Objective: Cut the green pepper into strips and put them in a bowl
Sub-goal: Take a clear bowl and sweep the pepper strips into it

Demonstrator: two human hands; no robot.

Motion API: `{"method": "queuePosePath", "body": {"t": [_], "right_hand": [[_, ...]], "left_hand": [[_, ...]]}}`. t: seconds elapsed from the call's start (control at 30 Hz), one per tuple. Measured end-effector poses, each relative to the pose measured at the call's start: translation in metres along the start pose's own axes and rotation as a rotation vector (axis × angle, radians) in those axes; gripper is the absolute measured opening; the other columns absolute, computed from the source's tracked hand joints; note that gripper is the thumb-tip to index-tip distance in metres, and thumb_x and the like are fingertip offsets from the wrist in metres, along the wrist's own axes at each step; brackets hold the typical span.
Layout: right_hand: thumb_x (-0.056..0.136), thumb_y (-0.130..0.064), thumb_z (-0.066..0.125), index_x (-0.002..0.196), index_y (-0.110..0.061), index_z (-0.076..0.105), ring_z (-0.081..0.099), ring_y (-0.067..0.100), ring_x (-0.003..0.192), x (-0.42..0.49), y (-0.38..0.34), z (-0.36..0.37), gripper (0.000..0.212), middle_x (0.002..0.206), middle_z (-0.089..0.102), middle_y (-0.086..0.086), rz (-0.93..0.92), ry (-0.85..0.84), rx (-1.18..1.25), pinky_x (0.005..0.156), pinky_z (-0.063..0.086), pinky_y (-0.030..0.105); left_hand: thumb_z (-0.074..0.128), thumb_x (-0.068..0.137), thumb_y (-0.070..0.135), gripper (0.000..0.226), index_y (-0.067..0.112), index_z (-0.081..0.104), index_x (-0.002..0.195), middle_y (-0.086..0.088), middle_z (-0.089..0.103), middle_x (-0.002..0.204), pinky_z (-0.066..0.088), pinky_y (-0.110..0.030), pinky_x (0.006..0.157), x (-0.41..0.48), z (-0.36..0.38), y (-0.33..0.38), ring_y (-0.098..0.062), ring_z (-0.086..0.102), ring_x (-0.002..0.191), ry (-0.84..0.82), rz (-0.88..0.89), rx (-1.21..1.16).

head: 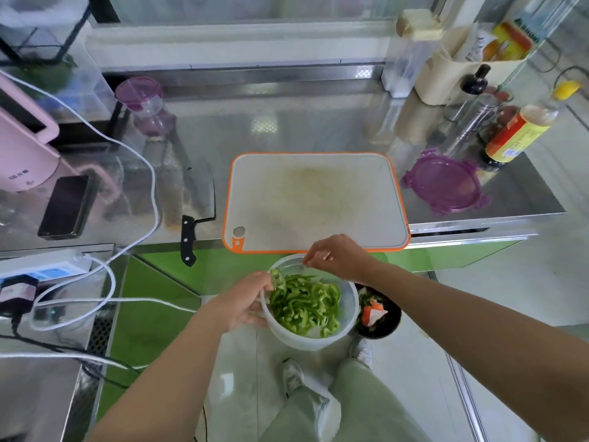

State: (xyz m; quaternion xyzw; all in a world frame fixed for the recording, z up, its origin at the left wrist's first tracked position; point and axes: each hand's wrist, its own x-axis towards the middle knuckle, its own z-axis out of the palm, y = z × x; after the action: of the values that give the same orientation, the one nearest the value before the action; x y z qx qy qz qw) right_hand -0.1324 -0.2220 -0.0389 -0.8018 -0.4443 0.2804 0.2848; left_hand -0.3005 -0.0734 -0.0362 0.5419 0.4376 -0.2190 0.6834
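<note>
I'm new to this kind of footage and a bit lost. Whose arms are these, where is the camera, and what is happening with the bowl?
There is no machine here. A person wears one wide-angle camera on the head, looking down, so both arms are their own. The left hand grips the left side of a clear plastic bowl, which is held in the air in front of the counter. The bowl holds green pepper strips. The right hand is at the bowl's far rim with its fingers curled; whether it pinches anything is unclear. On the counter lie an orange-edged cutting board with no pepper on it, a black-handled knife to its left, a purple lid to its right, and a phone far left.
</note>
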Motion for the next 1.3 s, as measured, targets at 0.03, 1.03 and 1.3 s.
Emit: {"method": "queuePosePath", "body": {"t": [0.03,1.03,1.3], "right_hand": [[0.086,-0.016,0.069,0.091,-0.013,0.076,0.064,0.007,0.071,-0.001,0.000,-0.005,0.009,0.081,0.074,0.000,-0.009,0.040,0.011,0.071,0.048,0.019],[0.098,-0.031,0.045,0.102,-0.006,0.060,0.069,0.032,0.069,0.042,0.092,-0.131,0.029,0.087,0.070,0.017,0.569,0.109,0.228,0.074,0.058,0.042],[0.097,-0.032,0.042,0.135,-0.018,0.051,0.014,0.037,0.143,0.038,0.123,-0.152,0.041,0.153,0.019,0.020,0.735,-0.017,-0.304,0.112,0.023,0.048]], "left_hand": [[0.045,0.090,0.012,0.023,0.006,0.053,0.111,-0.014,0.056,0.102,0.058,-0.048,0.083,-0.003,-0.001,0.005,-0.028,0.060,0.085,-0.005,0.012,0.013],[0.072,0.079,0.032,0.045,0.018,0.052,0.117,-0.006,0.064,0.105,0.055,-0.043,0.084,0.088,0.083,0.147,-0.030,0.063,0.098,0.547,0.264,0.391],[0.040,0.099,0.030,0.023,0.015,0.049,0.115,-0.009,0.058,0.099,0.060,-0.041,0.068,0.092,0.092,0.155,-0.027,0.056,0.070,0.649,0.196,0.546]]}}
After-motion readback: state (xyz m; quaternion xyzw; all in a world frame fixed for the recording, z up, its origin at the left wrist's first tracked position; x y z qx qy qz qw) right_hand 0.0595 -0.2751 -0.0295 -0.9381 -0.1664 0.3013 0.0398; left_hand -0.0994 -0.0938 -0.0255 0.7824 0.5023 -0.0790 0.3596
